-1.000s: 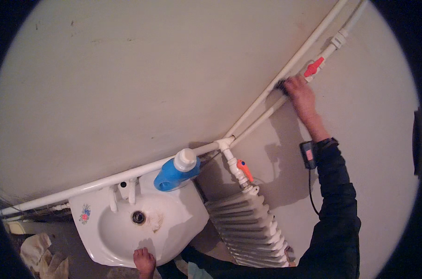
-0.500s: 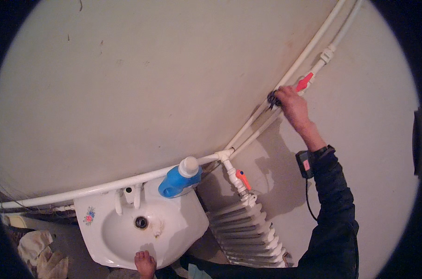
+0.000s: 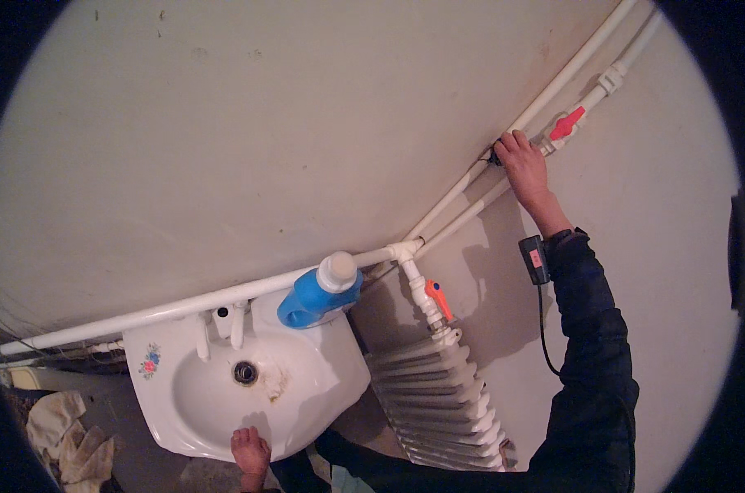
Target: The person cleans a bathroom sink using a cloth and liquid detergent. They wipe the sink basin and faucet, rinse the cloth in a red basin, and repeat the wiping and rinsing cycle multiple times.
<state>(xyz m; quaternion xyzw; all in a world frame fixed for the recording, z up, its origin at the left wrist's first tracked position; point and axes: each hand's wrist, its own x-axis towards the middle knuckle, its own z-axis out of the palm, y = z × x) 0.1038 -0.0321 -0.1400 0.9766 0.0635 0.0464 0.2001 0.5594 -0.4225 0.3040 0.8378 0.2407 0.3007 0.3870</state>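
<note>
High on the right, my right hand [image 3: 524, 168] reaches to the white pipes, its fingers closed round a small dark bunched thing [image 3: 496, 154], mostly hidden by them. The thing lies against the upper pipe [image 3: 545, 97]. A red-handled valve [image 3: 566, 124] sits just beyond this hand on the lower pipe. Down at the sink's front rim, my left hand [image 3: 251, 450] hovers with loosely curled fingers and nothing visible in them. The white sink [image 3: 331, 403] has a brown stain beside its drain [image 3: 245, 373].
A blue bottle [image 3: 311, 300] with a white cap stands on the sink's back right corner, near the taps [image 3: 223, 329]. Right of the sink are a white radiator [image 3: 430, 394] and an orange-handled valve [image 3: 438, 300]. Crumpled cloths [image 3: 68, 435] lie lower left. A black box [image 3: 534, 260] with a cable hangs by my right sleeve.
The view has shifted slightly. My right hand and the dark thing have moved a little farther up along the pipe. My left hand has come a little farther into view at the rim.
</note>
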